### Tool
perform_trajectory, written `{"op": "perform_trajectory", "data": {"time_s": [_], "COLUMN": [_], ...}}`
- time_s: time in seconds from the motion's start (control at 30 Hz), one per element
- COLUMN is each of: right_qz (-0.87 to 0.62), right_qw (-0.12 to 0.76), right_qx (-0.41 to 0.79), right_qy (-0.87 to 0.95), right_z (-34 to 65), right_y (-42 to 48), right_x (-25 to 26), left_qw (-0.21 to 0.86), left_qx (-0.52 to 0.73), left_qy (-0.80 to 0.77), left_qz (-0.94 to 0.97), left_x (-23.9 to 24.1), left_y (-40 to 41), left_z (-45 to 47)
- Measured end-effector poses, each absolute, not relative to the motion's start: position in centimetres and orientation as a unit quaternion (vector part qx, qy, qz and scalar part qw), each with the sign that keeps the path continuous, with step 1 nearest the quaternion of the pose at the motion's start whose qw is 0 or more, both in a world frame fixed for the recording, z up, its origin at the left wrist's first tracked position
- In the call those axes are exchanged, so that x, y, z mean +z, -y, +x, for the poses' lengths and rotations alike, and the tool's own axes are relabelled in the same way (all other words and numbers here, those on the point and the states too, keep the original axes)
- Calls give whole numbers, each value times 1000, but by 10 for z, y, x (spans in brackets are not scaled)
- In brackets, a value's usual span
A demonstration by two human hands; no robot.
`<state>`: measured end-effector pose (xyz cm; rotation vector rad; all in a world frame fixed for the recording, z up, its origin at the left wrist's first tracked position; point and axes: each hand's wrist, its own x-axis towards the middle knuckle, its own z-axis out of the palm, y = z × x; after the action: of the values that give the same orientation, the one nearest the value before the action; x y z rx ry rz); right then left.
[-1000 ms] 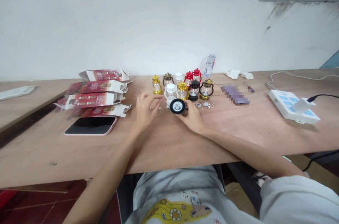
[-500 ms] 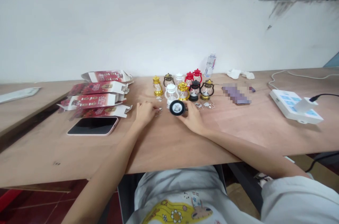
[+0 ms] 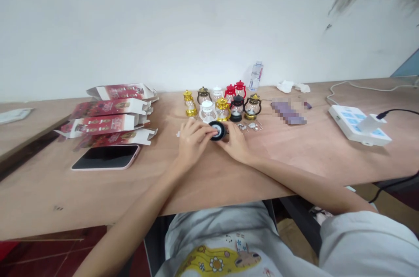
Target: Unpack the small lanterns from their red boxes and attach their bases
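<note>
My right hand (image 3: 236, 142) grips a small dark lantern (image 3: 221, 130) tipped so its round black-rimmed base faces me. The inside of the base shows pale, and most of the lantern is hidden behind the base and fingers. My left hand (image 3: 192, 141) is at the left side of that base. Its thumb and fingertips are pinched together over the opening, and anything small between them cannot be made out. Just beyond my hands stand several mini lanterns, among them a white one (image 3: 207, 112), a gold one (image 3: 223, 110) and a black one (image 3: 237, 109).
Small metal and wire pieces (image 3: 253, 126) lie right of my hands. Flattened red cartons (image 3: 108, 123) and a phone (image 3: 105, 157) are at left. A clear bottle (image 3: 256, 75), crumpled tissues (image 3: 285, 86), a blurred purple item (image 3: 288, 112) and a white power strip (image 3: 356, 125) lie beyond or to the right.
My left hand has moved right, from the small pieces on the table to the lantern's base. My right hand keeps its hold on the lantern. The view has shifted slightly.
</note>
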<state>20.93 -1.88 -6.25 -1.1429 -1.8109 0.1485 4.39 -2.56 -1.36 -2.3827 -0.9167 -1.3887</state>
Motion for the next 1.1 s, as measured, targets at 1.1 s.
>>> {"op": "perform_trajectory", "data": {"time_s": [1.1], "right_qz": [-483], "right_qw": [465], "right_qx": [66], "right_qy": [739], "right_z": [209], "right_y": [20], "right_x": [-61], "left_qw": [22], "left_qx": [-237], "left_qy": [605], "left_qz": [-760], "left_x": [-45], "left_y": [-36], "left_z": [-2]}}
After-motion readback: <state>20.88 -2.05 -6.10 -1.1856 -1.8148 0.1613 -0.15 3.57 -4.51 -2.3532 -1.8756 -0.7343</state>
